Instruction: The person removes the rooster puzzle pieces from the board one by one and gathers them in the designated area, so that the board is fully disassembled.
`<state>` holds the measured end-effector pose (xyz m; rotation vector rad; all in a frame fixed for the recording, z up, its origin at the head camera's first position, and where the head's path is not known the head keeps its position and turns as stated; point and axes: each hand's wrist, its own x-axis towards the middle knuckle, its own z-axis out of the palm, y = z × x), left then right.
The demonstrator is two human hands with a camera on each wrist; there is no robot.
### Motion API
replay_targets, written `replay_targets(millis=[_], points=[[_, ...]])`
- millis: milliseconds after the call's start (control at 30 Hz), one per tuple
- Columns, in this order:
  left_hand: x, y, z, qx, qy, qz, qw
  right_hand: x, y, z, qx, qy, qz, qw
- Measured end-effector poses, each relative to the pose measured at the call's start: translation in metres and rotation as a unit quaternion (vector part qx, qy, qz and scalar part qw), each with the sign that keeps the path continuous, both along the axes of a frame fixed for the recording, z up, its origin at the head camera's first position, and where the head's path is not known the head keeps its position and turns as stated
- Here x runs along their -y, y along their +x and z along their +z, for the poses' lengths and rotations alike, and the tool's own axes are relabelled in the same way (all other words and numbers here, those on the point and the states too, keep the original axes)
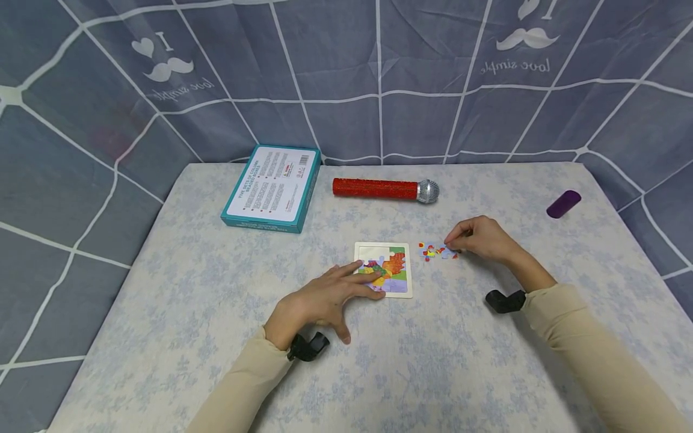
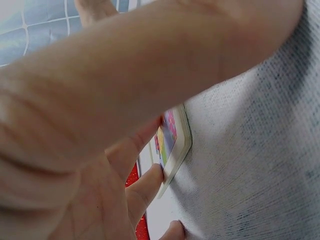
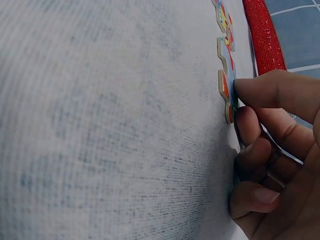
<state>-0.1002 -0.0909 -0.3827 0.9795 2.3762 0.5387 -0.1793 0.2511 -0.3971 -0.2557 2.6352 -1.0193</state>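
Note:
A square jigsaw puzzle tray (image 1: pixel 409 282) with a pale frame lies in the middle of the table, partly filled with colourful pieces and showing a bare part at upper left. Fingers of my left hand (image 1: pixel 325 299) rest spread over its left and lower side; the left wrist view shows fingertips at the tray's edge (image 2: pixel 186 145). Right of the tray lie several loose puzzle pieces (image 1: pixel 429 251), close together and flat on the cloth. My right hand (image 1: pixel 483 240) pinches the rightmost puzzle piece (image 3: pixel 226 90) with thumb and forefinger, its other fingers curled.
A red glitter microphone (image 1: pixel 376 188) with a silver head lies behind the tray. To its left is a teal-edged box (image 1: pixel 271 183) with printed text. A dark purple cylinder (image 1: pixel 563 204) lies at the far right. Grey checked curtains (image 1: pixel 341 66) surround the table's back and sides.

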Motion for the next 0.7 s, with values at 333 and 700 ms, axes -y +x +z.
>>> replay_targets(millis=[333,700], points=[[-0.001,0.000,0.001,0.007,-0.008,0.002,0.9999,0.002,0.001,0.003,-0.016,-0.011,0.001,0.9998],[0.000,-0.001,0.002,0.011,-0.009,0.004,0.9999,0.053,-0.005,0.006,-0.020,-0.070,0.132,0.9885]])
